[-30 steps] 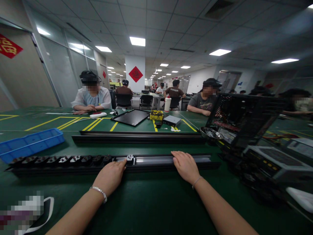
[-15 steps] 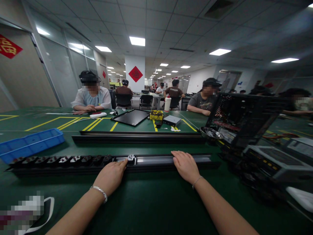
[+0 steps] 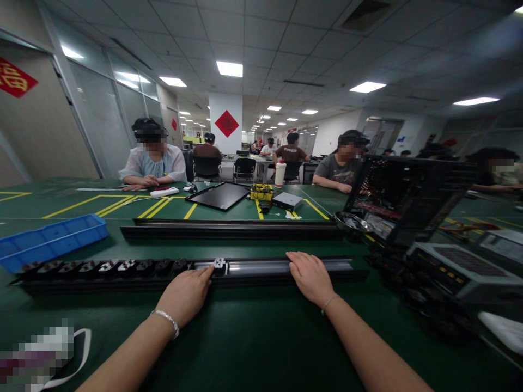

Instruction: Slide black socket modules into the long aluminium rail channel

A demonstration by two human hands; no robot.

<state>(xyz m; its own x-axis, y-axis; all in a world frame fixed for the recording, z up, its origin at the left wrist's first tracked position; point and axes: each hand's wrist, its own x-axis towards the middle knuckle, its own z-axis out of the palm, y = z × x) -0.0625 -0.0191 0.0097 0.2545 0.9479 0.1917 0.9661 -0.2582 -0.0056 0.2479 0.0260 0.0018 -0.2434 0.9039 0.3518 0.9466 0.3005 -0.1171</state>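
Observation:
A long black rail [image 3: 253, 268] lies across the green table [image 3: 253, 337] in front of me. Its left half carries several black socket modules [image 3: 102, 267]; its right half shows a bare metal channel. My left hand [image 3: 183, 296] rests by the rail's front edge, fingers curled together, fingertips touching a small black-and-white module [image 3: 219, 265] on the rail. My right hand [image 3: 310, 277] lies on the rail further right, fingers bent over its top and pressing on it. A second long black rail [image 3: 229, 228] lies parallel behind.
A blue bin [image 3: 49, 239] stands at the left. An open computer case [image 3: 400, 201] and a grey unit [image 3: 461, 272] crowd the right. A black panel [image 3: 220, 196], a yellow item [image 3: 261, 191] and a white bottle [image 3: 280, 173] lie beyond. Other people sit across the table.

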